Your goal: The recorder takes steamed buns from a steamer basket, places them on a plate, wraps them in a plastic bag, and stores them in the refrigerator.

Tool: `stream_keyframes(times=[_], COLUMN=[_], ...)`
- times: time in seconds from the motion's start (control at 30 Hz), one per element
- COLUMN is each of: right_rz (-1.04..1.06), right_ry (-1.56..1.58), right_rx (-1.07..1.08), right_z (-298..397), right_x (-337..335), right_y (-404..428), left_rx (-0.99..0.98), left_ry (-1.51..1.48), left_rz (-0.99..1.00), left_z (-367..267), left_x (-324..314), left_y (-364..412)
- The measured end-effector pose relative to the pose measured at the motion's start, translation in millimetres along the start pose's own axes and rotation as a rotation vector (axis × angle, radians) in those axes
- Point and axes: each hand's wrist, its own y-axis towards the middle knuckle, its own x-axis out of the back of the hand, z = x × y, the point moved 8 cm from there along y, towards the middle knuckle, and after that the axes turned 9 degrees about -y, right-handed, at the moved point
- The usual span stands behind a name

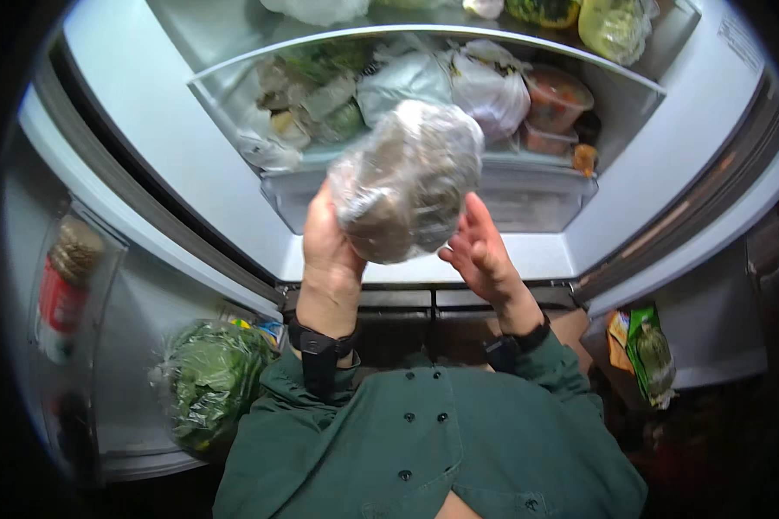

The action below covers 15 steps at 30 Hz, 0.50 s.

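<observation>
A plastic-wrapped bundle (409, 188) with brownish-grey contents is held up before the open fridge. My left hand (328, 237) grips it from the left and below. Beside its lower right stands my right hand (483, 250), fingers apart and curled; whether the fingertips touch the wrap is hard to tell. Behind the bundle, a glass fridge shelf (422, 31) curves over a lower level. White plastic bags (493, 94), bagged greens (341, 123) and a clear tub of orange-red food (561, 97) sit on that lower level.
Below runs a clear drawer (532, 201), partly hidden by the bundle. The left door (149, 279) carries a red-labelled bottle or jar (65, 292) and a bag of leafy greens (214, 383). Green and orange packets (642, 344) rest in the right door (714, 324).
</observation>
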Motion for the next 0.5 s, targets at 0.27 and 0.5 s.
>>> stream_keyframes(times=[0.27, 0.5], right_rz=[0.087, -0.309], right_ry=[0.542, 0.695], right_rx=[-0.003, -0.048], right_z=[-23.4, -41.1], right_x=[-29.3, -3.1], right_y=[-14.9, -32.0], left_rx=[0.012, 0.027], left_ry=[0.21, 0.874], left_rz=[-0.154, 0.057], left_z=[64.3, 90.4], left_x=[49.9, 67.6], left_y=[-27.1, -52.7])
